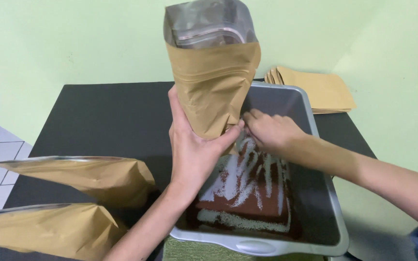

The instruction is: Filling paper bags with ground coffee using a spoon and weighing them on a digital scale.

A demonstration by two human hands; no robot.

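My left hand (193, 145) grips the lower part of an upright brown paper pouch (212, 79) with a clear window at its open top. The pouch stands over the left wall of a grey metal tray (325, 193). My right hand (269, 129) reaches in from the right, fingers pinched at the pouch's bottom corner, just above the tray. Dark brown powder (250, 193) lies spread thinly in the tray, with scraped streaks showing bare metal.
Two filled brown pouches (93, 176) (49, 229) lie on their sides at the left on the black table (107, 121). A stack of flat empty pouches (315, 89) lies at the back right. A pale green wall stands behind.
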